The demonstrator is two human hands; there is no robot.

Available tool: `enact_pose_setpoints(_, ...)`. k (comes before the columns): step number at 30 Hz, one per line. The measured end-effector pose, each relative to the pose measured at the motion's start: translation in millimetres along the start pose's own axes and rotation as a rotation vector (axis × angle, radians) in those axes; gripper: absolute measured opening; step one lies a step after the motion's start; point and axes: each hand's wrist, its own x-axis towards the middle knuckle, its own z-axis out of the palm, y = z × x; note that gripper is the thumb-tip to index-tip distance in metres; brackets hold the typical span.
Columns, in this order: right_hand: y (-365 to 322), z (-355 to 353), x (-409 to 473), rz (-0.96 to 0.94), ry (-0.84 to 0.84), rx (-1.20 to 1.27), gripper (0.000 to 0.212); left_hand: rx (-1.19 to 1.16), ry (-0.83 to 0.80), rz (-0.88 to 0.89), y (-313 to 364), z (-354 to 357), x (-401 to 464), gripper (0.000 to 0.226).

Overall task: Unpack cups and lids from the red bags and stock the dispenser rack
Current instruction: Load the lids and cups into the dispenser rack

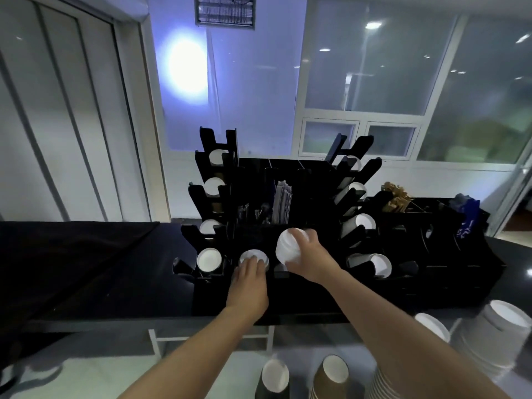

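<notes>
At rack [288, 295] front edge, lids [288, 249] gripped by right hand [309, 259]; left hand [249, 280] fingers flat on slotted lid [253, 256].

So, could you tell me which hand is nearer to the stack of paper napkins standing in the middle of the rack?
The right hand. It holds a stack of white lids just below the napkins. The left hand is lower and further left, fingers on the lids in a front slot.

Both arms reach forward. The left hand [250, 276] lies flat, fingers straight. The right hand [305, 254] curls in a grip.
</notes>
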Motion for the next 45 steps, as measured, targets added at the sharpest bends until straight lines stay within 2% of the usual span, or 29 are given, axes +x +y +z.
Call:
enact_pose_setpoints(5,2.7,14.7,27.4,0.017,-0.025,-0.066,0.083,0.038,-0.139,-0.098,-12.5,23.0,14.1,0.073)
enact_pose_setpoints(8,7.4,17.9,35.4,-0.046,0.048,-0.181,0.084,0.072,-0.113,-0.1,-16.8,33.0,14.4,0.074)
enact_pose_setpoints(15,29.8,29.0,28.3,-0.104,0.068,-0.188,0.082,0.105,-0.102,-0.126,-13.0,41.2,16.1,0.075)
enact_pose_setpoints(19,28.6,36.7,29.8,-0.107,-0.007,-0.216,0.077,0.138,-0.129,-0.128,-9.2,38.7,16.9,0.076)
enact_pose_setpoints(22,33.5,47.4,23.0,-0.112,-0.12,-0.308,0.059,0.144,-0.129,-0.118,-9.4,35.5,15.4,0.077)
enact_pose_setpoints(27,31.7,54.1,6.8,-0.122,-0.126,-0.329,0.064,0.113,-0.145,-0.105,-11.0,31.4,15.4,0.076)
enact_pose_setpoints(29,27.7,48.1,1.7,-0.126,-0.072,-0.283,0.06,0.046,-0.095,-0.065,-10.6,27.5,13.8,0.069)
enact_pose_setpoints(32,22.0,37.6,-14.4,-0.171,0.17,-0.211,0.042,-0.027,0.167,0.103,-7.9,23.2,3.6,0.037)
enact_pose_setpoints(35,18.4,31.8,-39.7,-0.197,0.318,-0.15,0.026,-0.045,0.299,0.205,2.0,19.4,-15.4,0.036)
enact_pose_setpoints(40,21.7,32.3,-96.6,-0.211,0.365,-0.098,0.019,-0.085,0.288,0.297,28.3,20.5,-48.2,0.038)
enact_pose_setpoints(45,47.8,44.9,-167.3,-0.157,0.361,-0.091,0.015,-0.125,0.134,0.385,58.0,33.4,-83.1,0.031)
